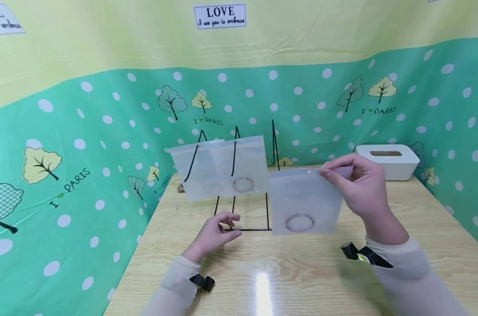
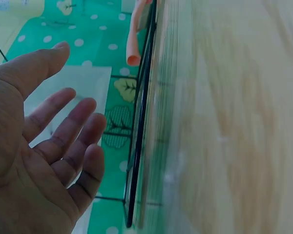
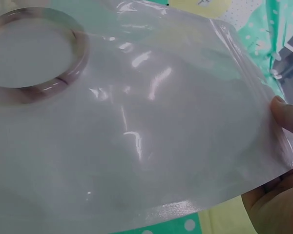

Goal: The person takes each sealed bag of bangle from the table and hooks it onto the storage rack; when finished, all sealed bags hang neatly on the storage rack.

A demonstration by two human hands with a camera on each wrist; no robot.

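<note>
My right hand (image 1: 361, 184) pinches the upper right corner of a frosted plastic zip bag (image 1: 302, 193) between thumb and fingers. A bangle (image 1: 300, 223) lies in the bottom of that bag; through the film in the right wrist view it looks brownish purple. Low over the table, my left hand (image 1: 215, 235) has its fingers loosely spread beside the front bar of a black wire rack (image 1: 250, 229), holding nothing. Two more frosted bags, a left one (image 1: 193, 171) and a middle one (image 1: 248, 162), hang on the rack's arms. The middle one has a ring shape inside.
The rack's right arm (image 1: 274, 145) rises behind the held bag. A white tissue box (image 1: 389, 161) stands at the back right of the wooden table (image 1: 302, 281). In the left wrist view, a peach-coloured tube (image 2: 132, 46) shows beyond the rack. Patterned cloth (image 1: 116, 118) encloses the table's back and sides.
</note>
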